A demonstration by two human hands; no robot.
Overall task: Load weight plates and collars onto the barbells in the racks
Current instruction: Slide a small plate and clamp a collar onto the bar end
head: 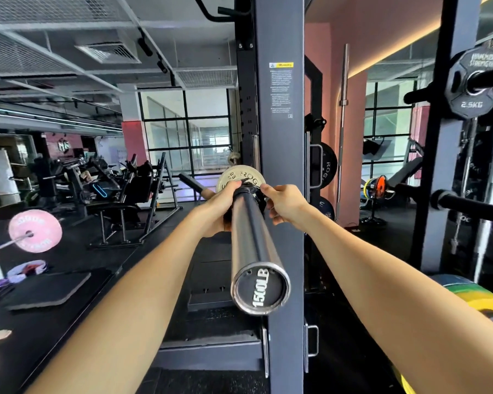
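Head view looks along a rack upright (279,166), a tall grey post with a white warning label, that fills the middle of the frame. Just left of it a barbell sleeve (251,237) points straight at the camera, its end cap reading 1500LB. At the far end of the sleeve sits a small silver plate (249,175) with raised lettering, slid on close to the upright. Both bare arms reach forward, one on each side of the sleeve. Left hand (215,210) curls around the sleeve just in front of the plate, thumb touching the plate's face; its grip looks closed on a dark collar (249,190), though the collar is mostly hidden. Right hand (282,204) has fingers bent, fingertips pinching the collar's right side next to the plate. On the right, a black 2.5KG plate (474,83) hangs on a peg of another rack. Far left, a pink plate (34,231) sits on a second bar above the dark floor
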